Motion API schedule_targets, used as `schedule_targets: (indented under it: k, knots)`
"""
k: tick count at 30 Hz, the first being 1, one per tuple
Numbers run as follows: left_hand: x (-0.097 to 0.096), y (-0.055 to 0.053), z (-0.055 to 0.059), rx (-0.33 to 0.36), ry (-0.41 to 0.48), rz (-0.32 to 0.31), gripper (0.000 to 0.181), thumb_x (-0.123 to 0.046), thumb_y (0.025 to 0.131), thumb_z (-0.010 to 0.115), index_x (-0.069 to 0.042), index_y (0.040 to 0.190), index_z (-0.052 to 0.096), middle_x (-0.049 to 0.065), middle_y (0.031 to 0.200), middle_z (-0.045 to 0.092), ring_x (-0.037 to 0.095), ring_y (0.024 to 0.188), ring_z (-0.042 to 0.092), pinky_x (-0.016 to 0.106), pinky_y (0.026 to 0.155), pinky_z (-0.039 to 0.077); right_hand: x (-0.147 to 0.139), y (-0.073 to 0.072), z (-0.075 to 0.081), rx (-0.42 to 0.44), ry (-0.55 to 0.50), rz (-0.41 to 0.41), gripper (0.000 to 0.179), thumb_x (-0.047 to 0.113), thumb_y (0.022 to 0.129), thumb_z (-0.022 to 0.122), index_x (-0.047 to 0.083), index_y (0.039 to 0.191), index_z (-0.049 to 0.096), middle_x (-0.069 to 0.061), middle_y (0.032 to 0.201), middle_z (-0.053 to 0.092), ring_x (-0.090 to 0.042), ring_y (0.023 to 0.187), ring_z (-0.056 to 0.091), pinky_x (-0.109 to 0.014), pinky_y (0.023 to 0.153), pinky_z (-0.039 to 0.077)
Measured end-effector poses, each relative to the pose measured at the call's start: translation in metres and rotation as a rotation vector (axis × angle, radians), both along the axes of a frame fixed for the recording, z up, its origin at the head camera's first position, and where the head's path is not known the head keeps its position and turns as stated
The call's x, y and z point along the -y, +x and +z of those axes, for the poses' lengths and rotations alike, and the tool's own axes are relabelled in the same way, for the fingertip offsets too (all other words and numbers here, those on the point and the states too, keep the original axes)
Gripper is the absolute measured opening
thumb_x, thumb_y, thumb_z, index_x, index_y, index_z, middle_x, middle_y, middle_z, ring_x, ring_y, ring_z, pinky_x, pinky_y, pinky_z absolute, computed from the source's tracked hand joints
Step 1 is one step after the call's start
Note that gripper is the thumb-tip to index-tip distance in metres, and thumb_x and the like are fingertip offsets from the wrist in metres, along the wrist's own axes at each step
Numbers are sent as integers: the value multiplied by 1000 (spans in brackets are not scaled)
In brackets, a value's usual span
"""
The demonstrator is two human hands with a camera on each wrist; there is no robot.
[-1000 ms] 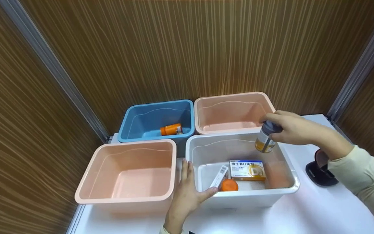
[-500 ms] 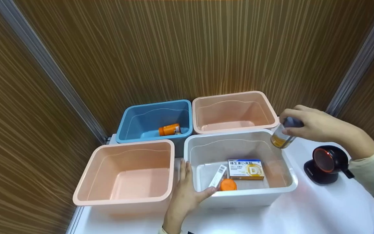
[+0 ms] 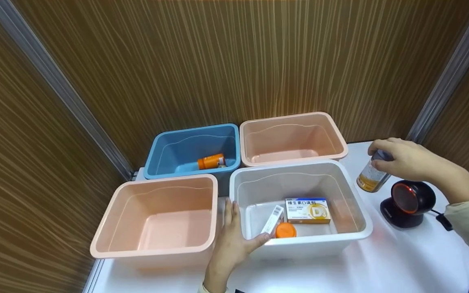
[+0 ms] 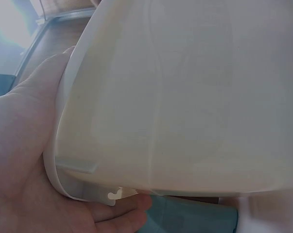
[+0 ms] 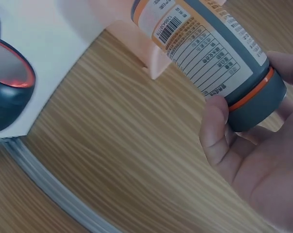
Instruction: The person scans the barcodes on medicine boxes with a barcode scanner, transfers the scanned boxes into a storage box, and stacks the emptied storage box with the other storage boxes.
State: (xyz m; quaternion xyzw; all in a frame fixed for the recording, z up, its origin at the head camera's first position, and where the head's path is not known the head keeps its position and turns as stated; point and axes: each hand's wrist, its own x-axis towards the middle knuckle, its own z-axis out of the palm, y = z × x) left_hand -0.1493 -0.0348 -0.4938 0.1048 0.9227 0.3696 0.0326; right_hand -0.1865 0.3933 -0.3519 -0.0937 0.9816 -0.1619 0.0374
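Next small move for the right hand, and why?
I'd probably bring the grey-capped bottle in front of the window of the black scanner, barcode facing it. The right hand grips it near the cap, the barcode shows in the right wrist view, and the bottle appears off to that red-ringed window's side.

dark-capped bottle [image 3: 373,175], barcoded orange-and-white label [image 5: 204,60], tilted, gripped by right fingers [image 5: 215,133], beside upright white bin [image 3: 299,248]
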Motion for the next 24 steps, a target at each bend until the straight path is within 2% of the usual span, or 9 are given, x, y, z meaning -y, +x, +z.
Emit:
schedule_targets:
  k: [4,11,15,24]
  knots:
    - [0,0,0,11,4,-1,126,-71,74,76,-2,161,16,11,169,-4,45,143,30,62,108,35,-8,1,-13,29,-21,-16,34,24,98,65,6,125,59,-31,120,53,-54,104,58,-58,70,56]
    - [0,0,-1,4,-4,2,128,-75,72,75,-4,161,17,11,169,-2,46,146,23,63,108,33,-15,0,-41,45,-16,7,32,21,95,68,5,121,61,-23,110,60,-41,95,64,-52,69,55]
    - [0,0,-1,9,-9,-2,128,-76,72,74,-4,161,17,12,169,-2,45,147,21,63,109,32,-19,0,-54,84,-10,9,33,21,94,68,3,120,60,-21,107,61,-40,94,64,-54,70,55]
    - [1,-1,0,25,-11,4,128,-74,72,75,-3,161,17,12,169,-3,44,148,18,63,110,30,-20,-3,-62,91,-12,-4,36,21,93,69,1,121,59,-23,108,61,-42,95,64,-57,72,55]
